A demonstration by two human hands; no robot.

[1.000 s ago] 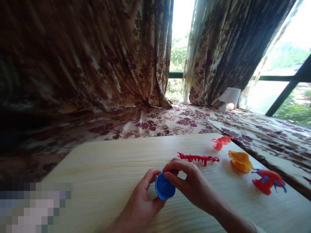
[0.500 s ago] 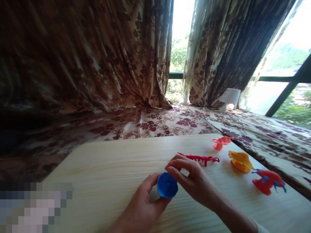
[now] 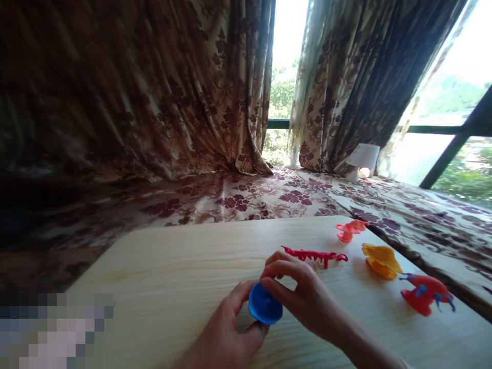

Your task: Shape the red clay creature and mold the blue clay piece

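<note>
A round, shallow blue clay cup [image 3: 265,306] with a slightly wavy rim faces up toward me above the wooden table. My left hand [image 3: 230,325] curls around its left side, thumb below and fingers above, gripping it. At the cup's upper edge, my right hand [image 3: 294,284] pinches the rim between thumb and fingers. Just beyond the right hand lies a long crimson clay figure [image 3: 315,254] with small leg-like bits along it, partly hidden by that hand.
Along the table's right side stand a coral clay figure [image 3: 349,230], a yellow one [image 3: 381,261] and a red one with blue bits [image 3: 426,294]. The pale wooden table [image 3: 161,271] borders a flower-patterned cloth [image 3: 230,197]. A white lamp [image 3: 364,155] stands near the window.
The right fingers have shifted slightly down onto the cup's upper rim, and the cup has tilted a little. The whole view has moved slightly; the other clay figures stay in place.
</note>
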